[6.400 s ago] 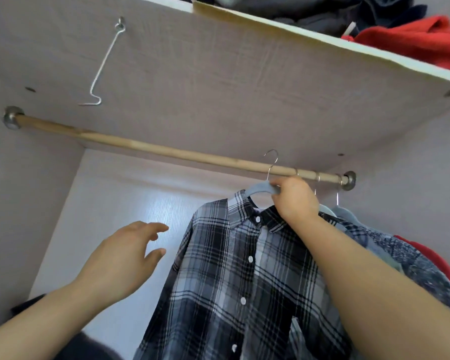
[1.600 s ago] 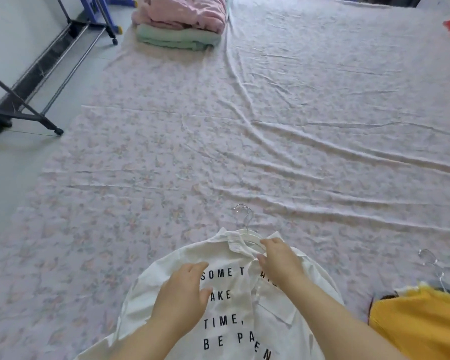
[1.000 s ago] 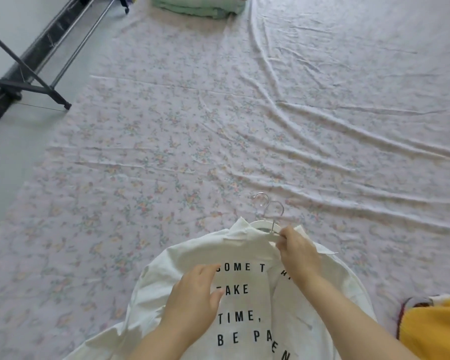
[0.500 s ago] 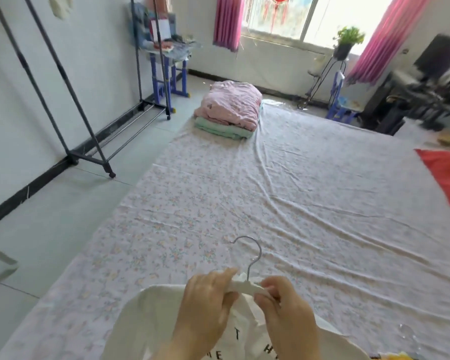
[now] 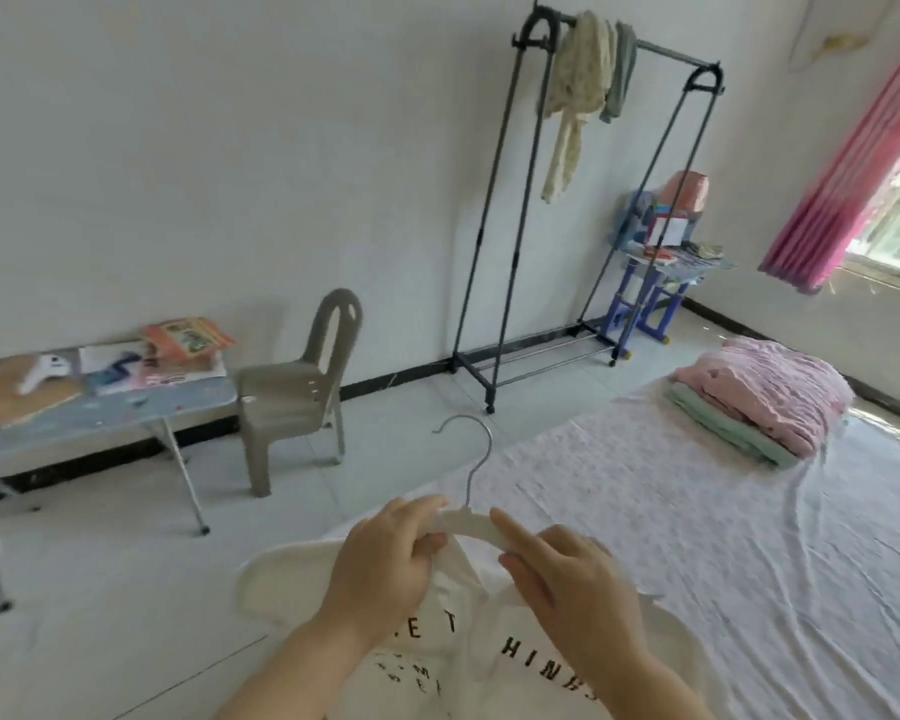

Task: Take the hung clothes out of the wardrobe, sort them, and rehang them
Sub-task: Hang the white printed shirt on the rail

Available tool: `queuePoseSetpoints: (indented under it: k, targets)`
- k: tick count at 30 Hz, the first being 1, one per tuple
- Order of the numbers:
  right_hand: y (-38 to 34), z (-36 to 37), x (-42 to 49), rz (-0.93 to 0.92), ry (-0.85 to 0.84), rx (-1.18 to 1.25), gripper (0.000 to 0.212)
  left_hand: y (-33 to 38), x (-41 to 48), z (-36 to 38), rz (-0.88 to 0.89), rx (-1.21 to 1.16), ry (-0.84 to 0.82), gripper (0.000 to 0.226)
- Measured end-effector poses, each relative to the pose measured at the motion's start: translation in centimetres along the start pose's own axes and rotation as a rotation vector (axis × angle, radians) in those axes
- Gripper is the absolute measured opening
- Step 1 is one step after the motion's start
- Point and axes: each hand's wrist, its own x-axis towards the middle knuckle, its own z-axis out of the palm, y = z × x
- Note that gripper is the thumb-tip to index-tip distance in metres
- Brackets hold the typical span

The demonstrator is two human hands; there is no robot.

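Observation:
A white shirt (image 5: 489, 652) with black lettering hangs on a white hanger (image 5: 471, 522) with a metal hook, held up in front of me at the bottom centre. My left hand (image 5: 385, 558) grips the hanger's left shoulder together with the shirt's collar. My right hand (image 5: 567, 579) holds the hanger's right shoulder, its forefinger lying along the top. The lower part of the shirt is cut off by the frame edge.
A floral sheet (image 5: 723, 537) covers the floor at right, with folded pink and green bedding (image 5: 765, 402) on it. A black clothes rack (image 5: 583, 210) with hanging cloth stands by the wall. A grey plastic chair (image 5: 297, 387) and a low folding table (image 5: 94, 407) stand at left.
My view has swung left and up from the sheet toward the wall. The shirt, lying on the sheet a second ago, is now lifted by the hanger, and my left hand has moved onto the hanger.

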Motion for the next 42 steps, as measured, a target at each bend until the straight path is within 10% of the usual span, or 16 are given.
queuePoseSetpoints:
  k: [15,42]
  targets:
    - [-32.5,10.8,15.9,-0.556,-0.005,0.412,0.034,-14.9,-15.0,-30.9,-0.378,0.317,0.689,0.041]
    - [-93.6,31.6,32.1,-1.192,-0.171,0.932,0.042,-41.2,-34.3,-74.2,-0.973,0.910,1.214,0.041]
